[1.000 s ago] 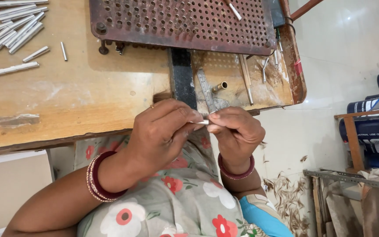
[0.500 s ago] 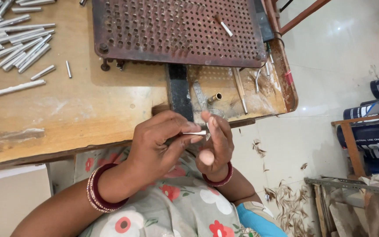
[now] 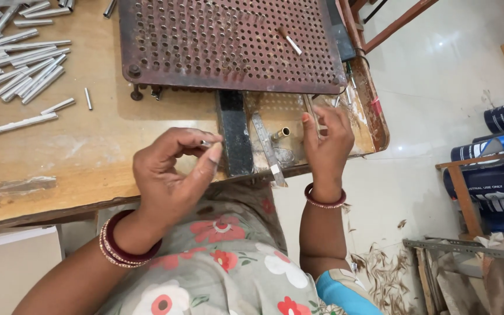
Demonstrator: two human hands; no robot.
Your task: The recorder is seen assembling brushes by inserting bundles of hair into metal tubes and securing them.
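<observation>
My left hand (image 3: 173, 172) hovers over the front edge of the wooden table (image 3: 77, 151), pinching a small metal piece (image 3: 206, 143) between thumb and fingertips. My right hand (image 3: 325, 143) rests palm-down on the small perforated tray (image 3: 287, 111) at the table's right corner, fingers spread, touching a thin rod there. A brass tube (image 3: 281, 133) and a flat metal ruler (image 3: 266, 149) lie between the hands. The big rusty perforated plate (image 3: 228, 41) stands behind them with a short white stick (image 3: 293, 44) on it.
Several silvery metal tubes (image 3: 21, 70) lie piled at the table's far left. A black bar (image 3: 234, 137) runs under the plate. Blue cans on a wooden rack (image 3: 497, 169) stand at the right; shavings litter the white floor.
The hands were joined together over my lap. They have parted: the right hand reached forward onto the small tray, the left kept the small piece.
</observation>
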